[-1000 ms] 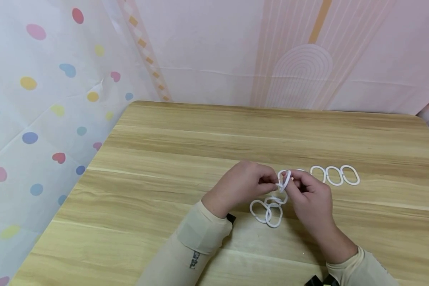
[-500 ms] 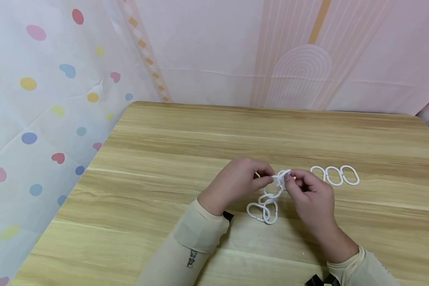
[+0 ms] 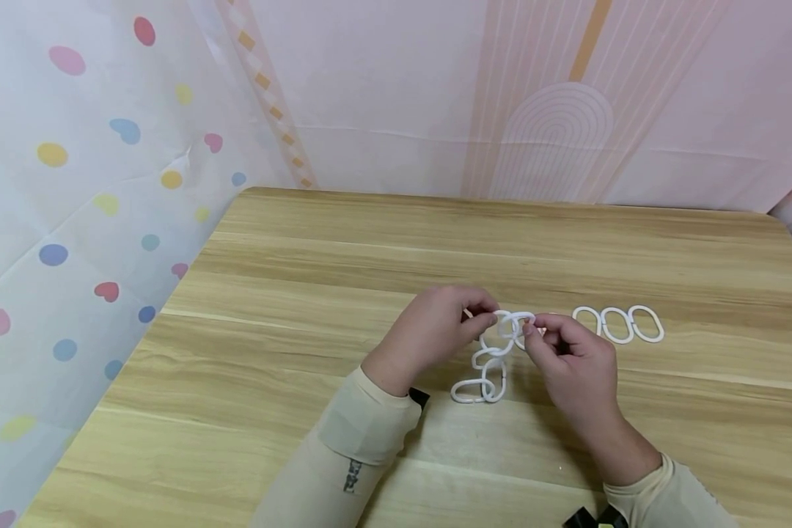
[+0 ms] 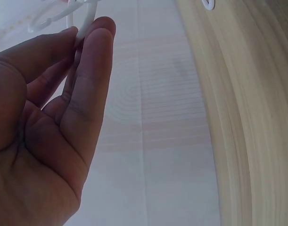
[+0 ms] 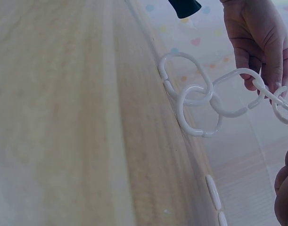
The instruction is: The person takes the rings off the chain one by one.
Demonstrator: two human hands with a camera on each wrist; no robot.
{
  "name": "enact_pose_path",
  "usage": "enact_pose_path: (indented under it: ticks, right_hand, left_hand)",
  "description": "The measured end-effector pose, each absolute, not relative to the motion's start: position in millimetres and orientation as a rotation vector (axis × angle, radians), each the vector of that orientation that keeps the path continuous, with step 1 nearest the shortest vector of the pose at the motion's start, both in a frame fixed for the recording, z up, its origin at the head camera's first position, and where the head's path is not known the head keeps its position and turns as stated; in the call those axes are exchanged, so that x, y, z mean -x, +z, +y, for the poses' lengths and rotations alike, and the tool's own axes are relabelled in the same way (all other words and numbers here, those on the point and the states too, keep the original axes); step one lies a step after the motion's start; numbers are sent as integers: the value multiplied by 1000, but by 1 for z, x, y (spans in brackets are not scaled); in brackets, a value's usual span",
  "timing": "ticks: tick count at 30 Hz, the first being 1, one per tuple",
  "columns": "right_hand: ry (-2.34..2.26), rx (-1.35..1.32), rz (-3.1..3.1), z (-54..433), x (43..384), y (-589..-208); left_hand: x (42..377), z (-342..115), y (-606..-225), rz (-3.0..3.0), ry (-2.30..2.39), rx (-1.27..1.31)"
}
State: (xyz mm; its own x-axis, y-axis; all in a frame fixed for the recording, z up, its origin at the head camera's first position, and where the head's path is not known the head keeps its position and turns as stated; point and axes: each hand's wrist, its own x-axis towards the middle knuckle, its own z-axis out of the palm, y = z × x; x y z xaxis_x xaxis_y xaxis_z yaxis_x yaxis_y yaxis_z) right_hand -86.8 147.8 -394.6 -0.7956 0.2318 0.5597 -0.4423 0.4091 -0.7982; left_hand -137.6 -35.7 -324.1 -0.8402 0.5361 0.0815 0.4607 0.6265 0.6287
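A chain of several white oval plastic rings (image 3: 493, 392) hangs between and below the two hands, its lowest rings at or near the tabletop. My left hand (image 3: 429, 334) pinches one ring of it between thumb and fingertips; the left wrist view shows that white ring (image 4: 87, 21) in the pinch. Facing it, my right hand (image 3: 577, 359) pinches an interlinked ring (image 3: 523, 317) by its right end. From the right wrist view, the chain's linked rings (image 5: 195, 92) lead up to the left hand (image 5: 264, 44), while only part of the right hand (image 5: 286, 188) shows at the edge.
To the right of the right hand, three white rings (image 3: 617, 325) lie in a row on the wooden table (image 3: 369, 242). A patterned curtain (image 3: 396, 95) stands behind the table's far edge, and a dotted one (image 3: 79, 220) along its left side.
My left hand has moved left and slightly away, drawing the chain with it. The bunched rings between the hands are spread out, and the lower rings shifted left. My right hand has barely moved.
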Motion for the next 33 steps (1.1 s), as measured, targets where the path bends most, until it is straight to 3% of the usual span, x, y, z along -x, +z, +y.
enact_pose_path:
  ticks: [33]
  right_hand:
    - [1372,-251,-2070,148,88,-398]
  left_hand:
    - [140,-41,-323,2857,1112,-760]
